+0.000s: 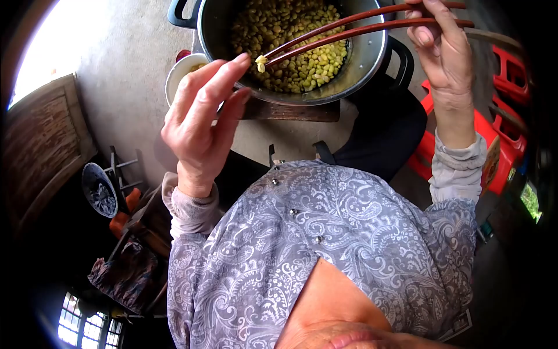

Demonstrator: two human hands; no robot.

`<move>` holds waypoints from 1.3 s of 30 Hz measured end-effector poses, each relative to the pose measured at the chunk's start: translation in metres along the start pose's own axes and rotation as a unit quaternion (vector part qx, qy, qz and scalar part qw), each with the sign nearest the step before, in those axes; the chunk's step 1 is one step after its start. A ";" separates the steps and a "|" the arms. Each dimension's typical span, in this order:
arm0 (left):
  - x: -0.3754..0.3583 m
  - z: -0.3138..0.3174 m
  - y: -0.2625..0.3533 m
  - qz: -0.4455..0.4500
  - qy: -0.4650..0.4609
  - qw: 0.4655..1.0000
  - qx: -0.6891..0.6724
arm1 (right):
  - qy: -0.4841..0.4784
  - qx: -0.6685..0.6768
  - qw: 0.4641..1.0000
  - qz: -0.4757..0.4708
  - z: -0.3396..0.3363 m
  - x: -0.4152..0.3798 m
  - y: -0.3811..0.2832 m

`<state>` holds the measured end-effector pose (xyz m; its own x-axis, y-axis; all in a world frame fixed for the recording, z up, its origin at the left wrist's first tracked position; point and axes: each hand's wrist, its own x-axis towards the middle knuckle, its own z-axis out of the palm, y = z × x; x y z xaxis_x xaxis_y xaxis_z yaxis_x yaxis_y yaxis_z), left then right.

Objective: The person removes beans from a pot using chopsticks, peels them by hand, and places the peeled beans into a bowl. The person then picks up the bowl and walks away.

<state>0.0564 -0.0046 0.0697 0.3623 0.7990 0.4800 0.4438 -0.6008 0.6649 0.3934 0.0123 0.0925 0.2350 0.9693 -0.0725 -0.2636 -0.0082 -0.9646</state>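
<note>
A large dark pot (363, 75) with black handles holds many yellow-green beans (290, 49). My right hand (446, 55) grips a pair of long red-brown chopsticks (349, 28) near their upper ends. Their tips reach over the pot's left part, with a small pale yellow piece (261, 63) at them. My left hand (206, 110) is raised at the pot's lower left rim, its fingers apart, the fingertips close beside that piece; I see nothing held in it. Partly behind this hand stands a white bowl (174, 78) with something yellowish inside.
Under the pot is a wooden stool or board (290, 111). Red plastic stools (488, 131) stand at the right. At the left are a wooden panel (49, 139), a basin (99, 189) on a stand and a dark patterned cloth (125, 276).
</note>
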 end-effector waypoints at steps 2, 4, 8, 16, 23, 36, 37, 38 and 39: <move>0.013 0.007 0.011 0.025 -0.001 1.000 0.008 | 0.007 0.053 0.998 0.037 0.001 -0.005 -0.005; 0.017 0.008 0.012 0.057 0.011 0.998 0.032 | 0.018 0.103 0.992 0.070 0.002 -0.007 0.000; 0.011 -0.002 0.006 0.077 0.051 0.993 0.071 | -0.008 0.144 0.981 0.133 0.009 -0.010 0.004; -0.041 -0.017 -0.061 -0.105 -0.042 0.965 0.236 | -0.025 -0.092 0.995 0.018 0.030 -0.007 0.005; -0.047 0.002 -0.070 -0.167 -0.071 0.968 0.174 | -0.245 -0.209 0.945 -0.050 0.061 0.001 0.034; -0.047 -0.003 -0.066 -0.191 -0.030 0.972 0.135 | -0.246 -0.205 0.946 -0.056 0.072 0.013 0.027; -0.046 -0.002 -0.065 -0.190 -0.031 0.972 0.134 | -0.258 -0.214 0.939 -0.074 0.072 0.015 0.028; -0.046 -0.002 -0.064 -0.191 -0.029 0.972 0.131 | -0.260 -0.229 0.933 -0.102 0.074 0.016 0.032; -0.045 -0.002 -0.062 -0.192 -0.026 0.973 0.128 | -0.263 -0.243 0.925 -0.130 0.076 0.016 0.034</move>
<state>0.0104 -0.0033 0.0081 0.1679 0.9673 0.1900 0.7416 -0.2509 0.6222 0.3174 0.0462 0.0778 -0.2900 0.9385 0.1873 0.2203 0.2559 -0.9413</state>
